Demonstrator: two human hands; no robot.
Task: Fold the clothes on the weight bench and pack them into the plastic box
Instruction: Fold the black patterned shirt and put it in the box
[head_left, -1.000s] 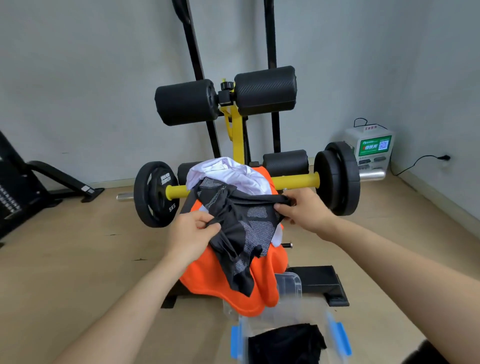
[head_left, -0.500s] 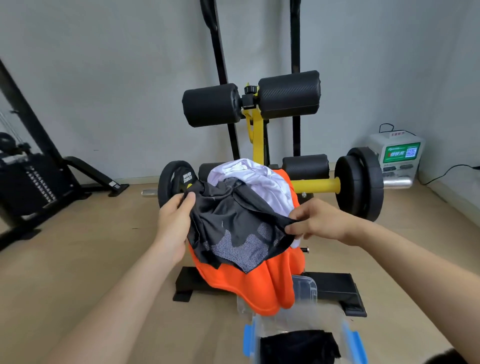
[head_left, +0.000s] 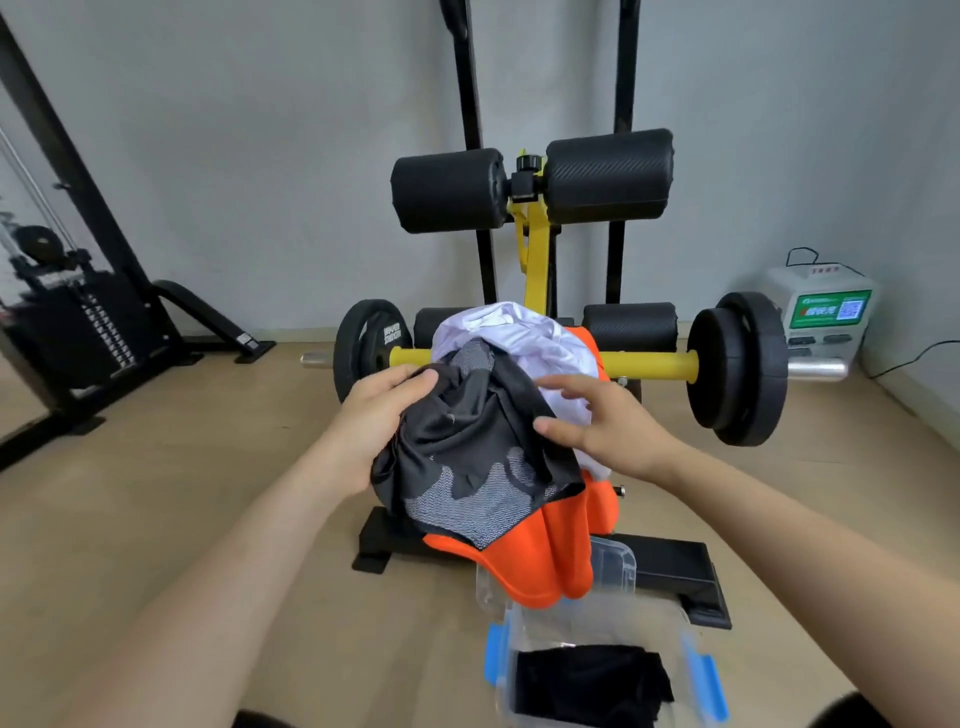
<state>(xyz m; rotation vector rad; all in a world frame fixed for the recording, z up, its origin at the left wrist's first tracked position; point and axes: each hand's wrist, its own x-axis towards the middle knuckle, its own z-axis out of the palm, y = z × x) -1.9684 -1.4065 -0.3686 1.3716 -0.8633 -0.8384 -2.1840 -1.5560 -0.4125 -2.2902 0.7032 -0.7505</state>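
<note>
A black and grey patterned garment (head_left: 478, 457) lies on top of a pile on the weight bench (head_left: 670, 566), over an orange garment (head_left: 540, 561) and a white one (head_left: 524, 338). My left hand (head_left: 379, 415) grips the black garment's upper left edge. My right hand (head_left: 597, 421) hovers at its right side with thumb and fingers spread, touching the cloth lightly. On the floor at the bench's near end stands the clear plastic box (head_left: 613, 623) with blue latches, and a folded black garment (head_left: 592, 686) lies inside it.
A barbell with a yellow bar (head_left: 649, 365) and black plates (head_left: 737, 369) crosses behind the pile, under black foam rollers (head_left: 608, 176). A white machine (head_left: 821, 312) stands at the right wall, a weight-stack machine (head_left: 78, 317) at the left. Wooden floor (head_left: 208, 493) surrounds the bench.
My right hand has let go of the black garment's right edge and opened. The garment has been gathered onto the pile, with my left hand still holding it.
</note>
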